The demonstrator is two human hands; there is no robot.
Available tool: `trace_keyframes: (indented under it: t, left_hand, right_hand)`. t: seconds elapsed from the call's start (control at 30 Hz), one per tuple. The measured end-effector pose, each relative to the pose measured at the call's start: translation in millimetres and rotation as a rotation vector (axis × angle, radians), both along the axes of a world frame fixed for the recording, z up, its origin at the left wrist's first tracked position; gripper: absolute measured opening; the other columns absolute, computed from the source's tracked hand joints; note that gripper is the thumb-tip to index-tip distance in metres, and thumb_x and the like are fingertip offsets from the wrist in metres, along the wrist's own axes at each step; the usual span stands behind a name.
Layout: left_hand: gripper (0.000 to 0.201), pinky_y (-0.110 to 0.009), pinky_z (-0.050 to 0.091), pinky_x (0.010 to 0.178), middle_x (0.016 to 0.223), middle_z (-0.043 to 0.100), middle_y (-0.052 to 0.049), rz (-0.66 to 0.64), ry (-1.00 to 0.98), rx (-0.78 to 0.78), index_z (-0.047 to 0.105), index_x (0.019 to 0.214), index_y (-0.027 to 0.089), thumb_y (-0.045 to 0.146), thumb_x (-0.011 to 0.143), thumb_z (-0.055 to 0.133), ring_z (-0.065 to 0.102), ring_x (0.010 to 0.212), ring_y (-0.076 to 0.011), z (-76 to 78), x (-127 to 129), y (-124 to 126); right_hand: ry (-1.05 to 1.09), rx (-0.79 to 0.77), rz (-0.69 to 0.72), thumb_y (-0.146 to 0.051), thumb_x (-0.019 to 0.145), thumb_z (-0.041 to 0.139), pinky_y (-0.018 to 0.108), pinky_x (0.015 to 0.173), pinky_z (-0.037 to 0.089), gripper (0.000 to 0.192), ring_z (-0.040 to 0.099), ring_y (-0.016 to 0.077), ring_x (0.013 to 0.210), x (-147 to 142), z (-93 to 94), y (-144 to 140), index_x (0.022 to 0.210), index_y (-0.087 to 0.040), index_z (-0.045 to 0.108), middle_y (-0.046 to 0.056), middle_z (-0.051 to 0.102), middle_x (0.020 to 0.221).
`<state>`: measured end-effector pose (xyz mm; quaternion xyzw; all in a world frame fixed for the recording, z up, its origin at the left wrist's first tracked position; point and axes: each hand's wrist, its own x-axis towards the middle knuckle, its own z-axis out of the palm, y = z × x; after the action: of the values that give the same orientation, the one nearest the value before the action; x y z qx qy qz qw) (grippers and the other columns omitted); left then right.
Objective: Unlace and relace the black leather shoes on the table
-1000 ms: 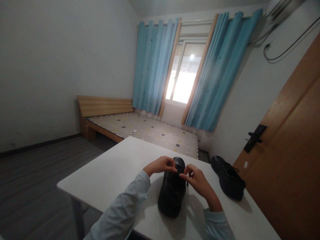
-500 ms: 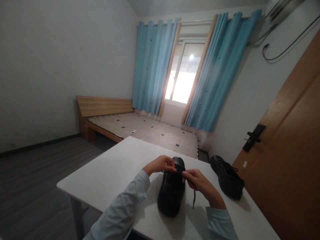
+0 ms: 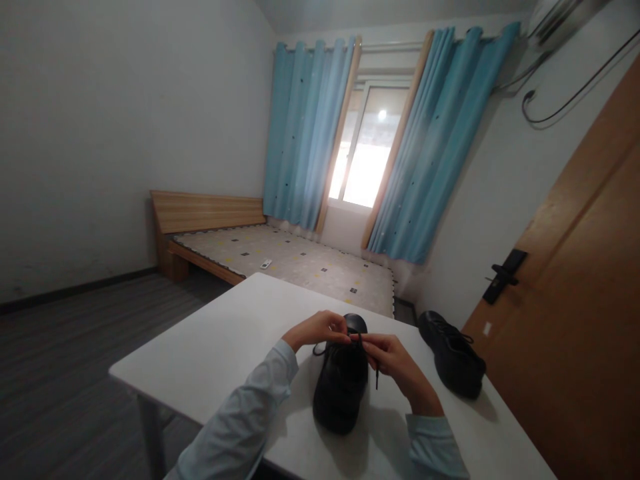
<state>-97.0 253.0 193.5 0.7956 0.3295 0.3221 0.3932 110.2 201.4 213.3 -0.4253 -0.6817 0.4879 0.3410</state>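
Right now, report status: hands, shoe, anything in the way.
Left hand and right hand both pinching laces over the near shoe. Shoe flat on white table. Second shoe apart, at right.

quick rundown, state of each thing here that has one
left hand: pinching a lace
right hand: pinching a lace
near shoe: upright on the table, laces not tied
far shoe: upright, untouched
curtains: drawn apart
door: shut

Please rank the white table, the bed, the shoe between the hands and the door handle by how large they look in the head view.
1. white table
2. bed, though it stands farther off
3. shoe between the hands
4. door handle, farther away too
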Motion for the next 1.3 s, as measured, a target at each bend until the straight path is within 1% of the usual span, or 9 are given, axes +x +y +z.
trace_keyframes:
  t: [0.3,0.47,0.57,0.7,0.83,0.97,1.1,1.2,1.3]
  left_hand:
    - [0.024,-0.019,0.036,0.057,0.063,0.058,0.001,-0.025,0.058,0.005,0.064,0.071,0.013,0.036,0.069,0.066,0.049,0.060,-0.0102,5.7,-3.2,-3.9]
    - [0.005,-0.020,0.038,0.062,0.065,0.058,0.003,-0.092,0.068,0.021,0.062,0.070,0.014,0.016,0.066,0.062,0.049,0.063,-0.0100,6.0,-6.8,-2.7]
    - [0.013,-0.020,0.039,0.063,0.066,0.057,0.004,-0.113,0.061,0.008,0.061,0.072,0.015,0.006,0.063,0.059,0.049,0.064,-0.0097,5.8,-7.9,-2.9]
    - [0.019,-0.020,0.040,0.063,0.071,0.057,0.003,-0.096,0.029,0.031,0.059,0.077,0.015,0.003,0.062,0.060,0.051,0.066,-0.0100,5.9,-7.7,-4.4]
    - [0.007,-0.019,0.042,0.065,0.077,0.058,-0.001,-0.017,0.018,0.206,0.063,0.071,0.013,0.007,0.070,0.059,0.053,0.071,-0.0104,6.7,-7.7,-4.0]
    - [0.015,-0.020,0.044,0.071,0.084,0.063,-0.003,0.031,0.024,0.416,0.069,0.066,0.015,0.015,0.078,0.059,0.057,0.074,-0.0103,4.5,-8.4,0.2]
    - [0.015,-0.021,0.045,0.074,0.087,0.066,-0.003,0.129,0.104,0.574,0.072,0.072,0.020,0.016,0.080,0.059,0.060,0.077,-0.0116,-0.4,-7.8,4.5]
    - [0.017,-0.023,0.045,0.073,0.085,0.068,-0.003,0.204,0.156,0.687,0.073,0.077,0.023,0.017,0.082,0.058,0.060,0.079,-0.0128,-2.7,-5.6,5.6]
    - [0.017,-0.022,0.046,0.072,0.084,0.067,-0.004,0.223,0.136,0.748,0.073,0.080,0.022,0.020,0.083,0.057,0.059,0.078,-0.0127,-3.2,-1.4,4.0]
  right_hand:
    - [0.113,-0.006,-0.167,-0.045,0.061,0.069,0.020,0.038,0.017,0.046,0.028,0.0055,0.038,-13.3,-5.2,5.2,0.092,-0.012,0.074,-0.006,0.041,0.039]
    - [0.129,-0.041,-0.174,-0.042,0.059,0.069,0.019,0.038,0.014,0.046,0.027,0.0046,0.036,-12.7,-5.8,5.6,0.093,-0.011,0.074,-0.006,0.041,0.038]
    - [0.143,-0.064,-0.172,-0.042,0.059,0.070,0.019,0.038,0.012,0.046,0.026,0.0038,0.036,-11.5,-6.9,5.9,0.092,-0.010,0.073,-0.006,0.042,0.039]
    - [0.154,-0.100,-0.172,-0.042,0.060,0.069,0.019,0.038,0.011,0.049,0.026,0.0033,0.035,-9.0,-11.5,7.9,0.096,-0.009,0.072,-0.007,0.042,0.038]
    - [0.173,-0.155,-0.178,-0.040,0.062,0.067,0.020,0.038,0.008,0.050,0.022,0.0025,0.033,-8.1,-14.1,9.3,0.101,-0.009,0.070,-0.009,0.038,0.038]
    - [0.217,-0.205,-0.204,-0.036,0.060,0.064,0.021,0.038,0.007,0.048,0.019,0.0021,0.033,-9.3,-13.5,8.9,0.098,-0.008,0.070,-0.010,0.033,0.038]
    - [0.260,-0.243,-0.211,-0.035,0.060,0.063,0.021,0.039,0.006,0.046,0.018,0.0017,0.034,-9.7,-11.0,6.6,0.098,-0.010,0.070,-0.011,0.032,0.040]
    - [0.273,-0.249,-0.210,-0.035,0.059,0.064,0.021,0.039,0.005,0.046,0.018,0.0013,0.034,-10.1,-9.2,5.3,0.097,-0.010,0.070,-0.011,0.034,0.041]
    - [0.275,-0.251,-0.205,-0.035,0.059,0.065,0.021,0.039,0.005,0.047,0.019,0.0011,0.033,-11.0,-9.0,5.6,0.098,-0.009,0.069,-0.010,0.037,0.041]
